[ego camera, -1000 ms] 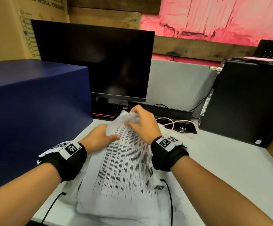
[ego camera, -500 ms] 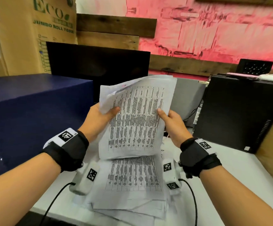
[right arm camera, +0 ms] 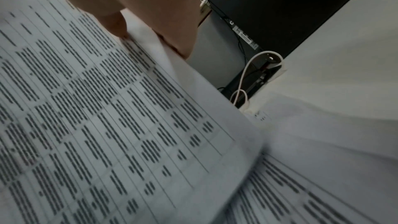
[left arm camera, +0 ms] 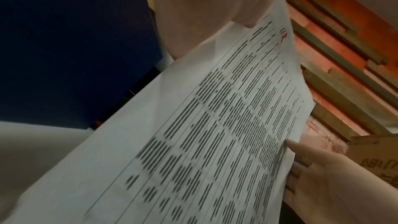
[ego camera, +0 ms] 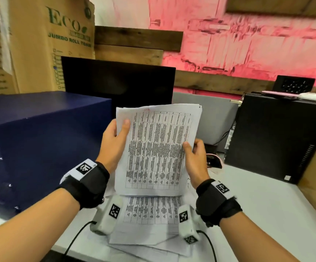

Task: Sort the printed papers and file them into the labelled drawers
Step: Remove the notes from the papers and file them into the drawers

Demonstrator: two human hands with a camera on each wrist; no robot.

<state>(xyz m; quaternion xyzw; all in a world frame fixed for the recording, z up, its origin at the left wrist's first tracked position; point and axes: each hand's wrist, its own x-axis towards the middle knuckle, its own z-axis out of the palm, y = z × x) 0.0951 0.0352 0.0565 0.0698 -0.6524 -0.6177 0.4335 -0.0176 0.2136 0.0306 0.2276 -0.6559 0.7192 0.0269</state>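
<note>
The task is, I judge, near its beginning: no labelled drawer is visible in any view, and nothing shows a paper already filed. Going from largest to smallest, there is one big dark-blue box [ego camera: 40, 133] at 9 o'clock, one black flat monitor [ego camera: 118, 86] at 12 o'clock, and one black upright computer case [ego camera: 278, 135] at 2 o'clock on the white desk [ego camera: 266, 214]. At 6 o'clock lies one loose pile of white printed papers [ego camera: 149, 231]; its sheets cannot be counted, and they still wait to be sorted. Above it one raised set of white sheets with a printed table [ego camera: 157, 148] is held up at the centre; several edges show at its top corner. Two hands hold it: the left hand [ego camera: 113, 142] pinches its left edge with the thumb in front, and the right hand [ego camera: 195, 159] pinches its right edge.
</note>
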